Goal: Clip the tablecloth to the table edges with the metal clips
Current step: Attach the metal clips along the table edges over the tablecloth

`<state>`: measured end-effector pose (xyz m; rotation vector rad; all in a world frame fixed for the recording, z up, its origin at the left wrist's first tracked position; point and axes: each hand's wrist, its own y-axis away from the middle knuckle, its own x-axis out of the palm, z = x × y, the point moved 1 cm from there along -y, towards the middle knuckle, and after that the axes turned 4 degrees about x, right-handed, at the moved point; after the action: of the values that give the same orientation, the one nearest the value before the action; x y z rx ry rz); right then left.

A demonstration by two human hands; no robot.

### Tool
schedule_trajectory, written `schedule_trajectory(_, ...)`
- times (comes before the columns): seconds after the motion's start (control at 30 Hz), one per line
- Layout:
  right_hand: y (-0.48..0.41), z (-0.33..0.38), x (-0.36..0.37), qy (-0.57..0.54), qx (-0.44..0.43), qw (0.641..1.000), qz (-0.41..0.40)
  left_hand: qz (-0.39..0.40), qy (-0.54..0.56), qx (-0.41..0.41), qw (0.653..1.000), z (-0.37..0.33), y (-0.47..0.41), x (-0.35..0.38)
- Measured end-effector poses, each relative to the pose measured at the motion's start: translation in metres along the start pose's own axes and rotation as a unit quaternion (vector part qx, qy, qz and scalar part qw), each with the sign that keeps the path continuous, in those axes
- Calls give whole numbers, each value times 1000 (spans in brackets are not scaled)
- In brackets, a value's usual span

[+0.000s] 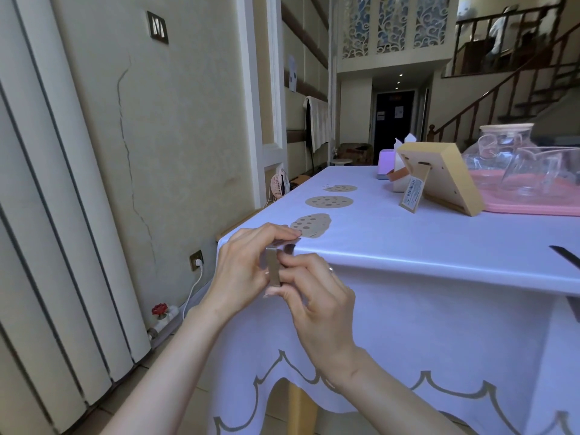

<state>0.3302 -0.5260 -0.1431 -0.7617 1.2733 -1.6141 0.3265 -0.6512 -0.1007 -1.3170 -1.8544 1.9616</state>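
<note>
While the tablecloth [408,324] hangs in a long scalloped skirt down the near side of the table [299,412], a person fits a metal clip [272,268] over the edge close to the left corner. The left hand [241,265] curls its fingers over the clip's top, and the right hand [317,296] pinches its lower end against the hanging fabric. Both hands grasp the clip. Fingers hide whether it has seated fully on the edge. The likely trouble starts here: let go too soon, the springy metal could snap off or nip a fingertip. The glossy cloth looks slick enough to bunch or creep under the clip. A hard downward tug would probably drag the fabric toward the corner, shifting the three lotus-root coasters [329,201] just beyond the hands. Farther back, the propped picture frame [445,180] could tip. The glass jugs [514,161] on the pink tray [533,205] could slide, and they appear the costliest things to disturb.
</note>
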Motion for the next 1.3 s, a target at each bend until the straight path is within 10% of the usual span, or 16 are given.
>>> schedule_trajectory(1.3, -7, 21, -6, -166, 192, 967, 25, 41, -41, 5, 998, 6, -2, -5)
